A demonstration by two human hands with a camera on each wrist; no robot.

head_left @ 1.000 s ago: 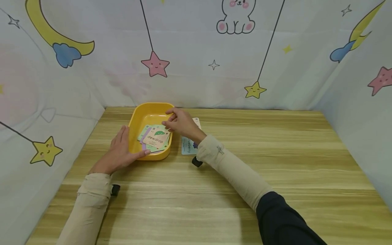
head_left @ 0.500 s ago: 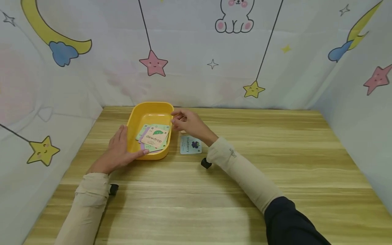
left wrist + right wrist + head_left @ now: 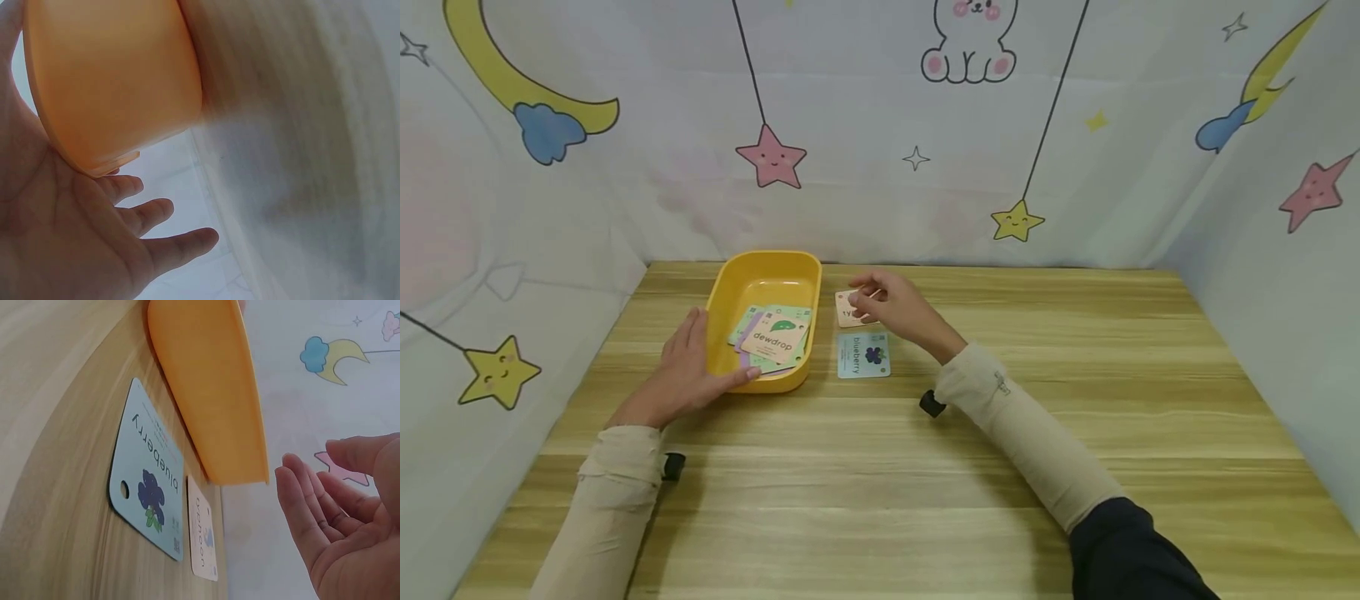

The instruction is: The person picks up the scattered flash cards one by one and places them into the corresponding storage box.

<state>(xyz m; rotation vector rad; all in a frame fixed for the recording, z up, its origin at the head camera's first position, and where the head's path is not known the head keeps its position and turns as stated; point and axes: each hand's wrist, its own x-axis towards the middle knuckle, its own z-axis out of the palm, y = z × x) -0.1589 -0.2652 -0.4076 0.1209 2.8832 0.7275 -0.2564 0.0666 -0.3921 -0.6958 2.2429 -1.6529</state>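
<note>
My left hand (image 3: 685, 367) rests on the near left side of the yellow plastic bin (image 3: 725, 292), thumb over its rim and fingers along its outer wall. Inside the bin lies a loose pile of word cards, with the peach "dewdrop" card (image 3: 775, 337) on top. My right hand (image 3: 901, 307) hovers right of the bin with relaxed, slightly bent fingers and nothing between thumb and fingertips. In the head view it partly covers a peach "typhoon" card (image 3: 201, 531). Just nearer on the table lies the light blue "blueberry" card (image 3: 863, 356).
The wooden table (image 3: 1000, 467) runs back to a white fabric wall (image 3: 865, 125) printed with stars and a moon. Similar fabric stands at both sides. Small black wrist cameras (image 3: 932, 404) stick out under the sleeves.
My right hand has moved right, away from over the bin, uncovering the blueberry card and part of the typhoon card. My left hand stays on the bin.
</note>
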